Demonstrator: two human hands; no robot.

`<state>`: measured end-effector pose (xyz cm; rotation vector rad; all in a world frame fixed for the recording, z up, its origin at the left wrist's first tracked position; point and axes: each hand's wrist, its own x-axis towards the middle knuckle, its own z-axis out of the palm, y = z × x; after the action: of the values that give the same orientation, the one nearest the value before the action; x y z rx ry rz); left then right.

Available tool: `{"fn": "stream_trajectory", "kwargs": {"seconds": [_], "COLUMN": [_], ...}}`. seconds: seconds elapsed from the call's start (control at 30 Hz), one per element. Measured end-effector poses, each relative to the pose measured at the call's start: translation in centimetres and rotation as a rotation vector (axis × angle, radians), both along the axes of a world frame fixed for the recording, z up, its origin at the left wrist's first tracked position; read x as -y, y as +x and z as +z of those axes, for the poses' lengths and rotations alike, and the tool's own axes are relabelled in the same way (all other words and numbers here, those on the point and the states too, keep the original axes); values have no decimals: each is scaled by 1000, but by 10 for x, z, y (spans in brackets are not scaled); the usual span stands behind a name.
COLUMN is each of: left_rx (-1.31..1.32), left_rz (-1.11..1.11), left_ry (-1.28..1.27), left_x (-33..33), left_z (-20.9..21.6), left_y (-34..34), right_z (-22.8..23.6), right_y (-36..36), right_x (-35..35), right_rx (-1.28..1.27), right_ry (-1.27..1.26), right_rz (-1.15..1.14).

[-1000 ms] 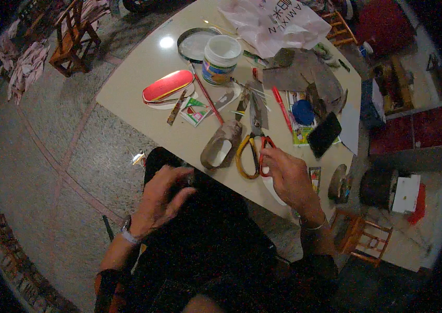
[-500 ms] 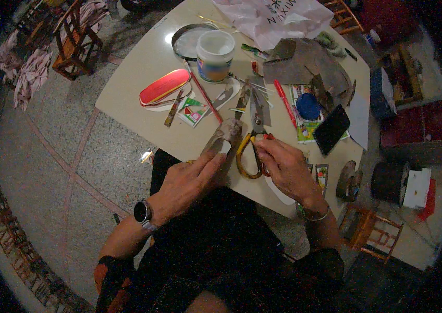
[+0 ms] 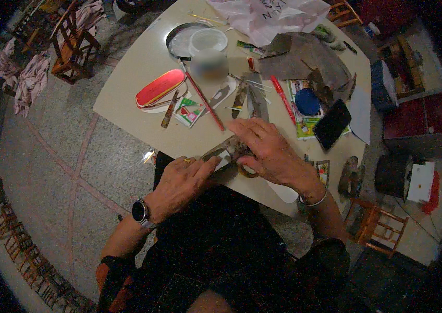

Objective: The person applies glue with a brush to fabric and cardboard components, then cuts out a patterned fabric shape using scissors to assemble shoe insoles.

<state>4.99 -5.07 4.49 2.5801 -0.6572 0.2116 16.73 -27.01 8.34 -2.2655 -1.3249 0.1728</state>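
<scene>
A small grey-brown shoe (image 3: 227,153) is held low over the near edge of the table (image 3: 127,107), directly between the two hands. Its heel end is gripped by the left hand (image 3: 183,180), whose fingers are closed around it beside the pale opening. The toe end is pointed away from the body and toward the right hand (image 3: 274,155), by which it is partly covered. The right hand is arched palm down, with its fingers stretched forward over the toe; whether the toe is actually pinched by it cannot be told.

Under the right hand, the scissors (image 3: 255,101) are mostly hidden: the blades are seen beyond the fingers, and a yellow handle loop is seen just below the palm, close to the shoe.

Beyond the left hand, a red pencil (image 3: 201,96) is laid slantwise, its lower end near the right fingertips. A red oblong case (image 3: 160,87) is placed farther to the left. To the right of the scissors, a red pen (image 3: 283,99) is set, then a round blue object (image 3: 307,101) and a black phone (image 3: 332,124), well apart from the shoe.
</scene>
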Motion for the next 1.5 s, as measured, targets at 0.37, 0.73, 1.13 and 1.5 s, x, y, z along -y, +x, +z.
{"fn": "stream_trajectory", "kwargs": {"seconds": [0.37, 0.73, 1.13, 1.5], "left_rx": [-20, -182, -364, -360], "left_rz": [26, 138, 100, -199], "left_ry": [-3, -128, -304, -304], "left_x": [7, 9, 56, 133], "left_z": [-2, 3, 36, 28], "left_y": [-4, -9, 6, 36], "right_z": [-23, 34, 25, 14], "right_y": [-3, 13, -49, -106], "right_x": [-5, 66, 171, 210], "right_rx": [-78, -149, 33, -185], "right_ry": [-69, 232, 69, 93], "right_rz": [-30, -477, -763, -933]}}
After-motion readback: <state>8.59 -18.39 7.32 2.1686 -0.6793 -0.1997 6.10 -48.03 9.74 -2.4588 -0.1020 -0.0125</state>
